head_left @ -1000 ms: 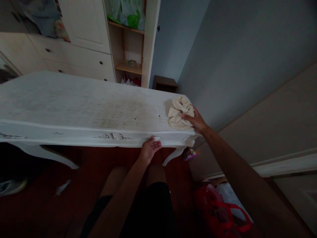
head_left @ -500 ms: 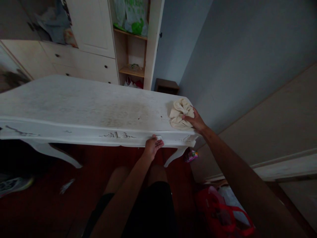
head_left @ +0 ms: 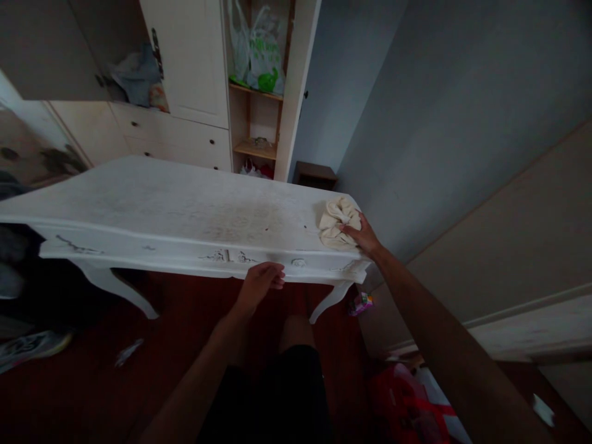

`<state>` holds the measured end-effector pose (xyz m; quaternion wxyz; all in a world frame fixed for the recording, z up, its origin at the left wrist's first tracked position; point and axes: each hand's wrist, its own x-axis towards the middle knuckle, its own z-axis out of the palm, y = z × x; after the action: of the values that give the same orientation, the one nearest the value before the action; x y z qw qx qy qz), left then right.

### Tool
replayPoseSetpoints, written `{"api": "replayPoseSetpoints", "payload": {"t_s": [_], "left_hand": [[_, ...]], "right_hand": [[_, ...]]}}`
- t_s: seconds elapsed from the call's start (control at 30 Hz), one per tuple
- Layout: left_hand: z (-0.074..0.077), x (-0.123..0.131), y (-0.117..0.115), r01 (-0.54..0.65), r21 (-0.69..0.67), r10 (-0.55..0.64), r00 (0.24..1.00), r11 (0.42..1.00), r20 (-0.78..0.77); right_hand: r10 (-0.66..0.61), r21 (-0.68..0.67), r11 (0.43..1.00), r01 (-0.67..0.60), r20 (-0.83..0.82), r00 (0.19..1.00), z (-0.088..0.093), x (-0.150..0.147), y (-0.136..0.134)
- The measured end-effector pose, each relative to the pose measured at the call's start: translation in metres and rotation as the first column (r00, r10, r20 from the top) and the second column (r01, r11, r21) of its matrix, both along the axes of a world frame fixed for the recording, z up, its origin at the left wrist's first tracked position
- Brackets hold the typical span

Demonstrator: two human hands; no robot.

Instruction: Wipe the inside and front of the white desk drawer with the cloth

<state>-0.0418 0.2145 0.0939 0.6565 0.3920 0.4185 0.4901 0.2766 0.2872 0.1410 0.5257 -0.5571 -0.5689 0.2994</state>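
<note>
Holding the bunched cloth (head_left: 337, 217) on the worktop (head_left: 194, 188), right of centre in the head view, the right hand (head_left: 366, 237) kept its grip near the corner, where overreaching could have dropped the cloth. The left hand (head_left: 259, 282), loosely open, might have bumped the drawer knob (head_left: 299, 263).

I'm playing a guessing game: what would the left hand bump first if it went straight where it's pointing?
Probably the front of the white desk, near the round knob: the left hand points up and right, toward it. Depth is unclear, so any gap is hard to judge.
</note>
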Motion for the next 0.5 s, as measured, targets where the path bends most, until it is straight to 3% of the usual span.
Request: {"api": "replayPoseSetpoints", "payload": {"t_s": [0.1,0.23,0.37,0.5], "left_hand": [[0.037,-0.032,0.013,-0.060,0.151,0.066,0.997,0.987,-0.039],[0.072,-0.067,0.065,-0.194,0.375,0.272,0.947,0.907,-0.169],[0.077,-0.095,0.123,-0.154,0.515,0.421,0.785,0.843,-0.454],[0.070,-0.112,0.153,-0.081,0.574,0.510,0.572,0.815,-0.643]], "right_hand": [[-0.015,-0.007,1.000,0.014,-0.035,0.999,0.002,-0.003,-0.002],[-0.015,-0.011,1.000,0.014,-0.052,0.999,0.006,-0.008,-0.005],[-0.030,-0.007,1.000,0.030,-0.037,0.999,0.005,-0.007,-0.004],[-0.042,-0.031,0.999,0.041,-0.028,0.999,0.003,-0.003,-0.001]]}}
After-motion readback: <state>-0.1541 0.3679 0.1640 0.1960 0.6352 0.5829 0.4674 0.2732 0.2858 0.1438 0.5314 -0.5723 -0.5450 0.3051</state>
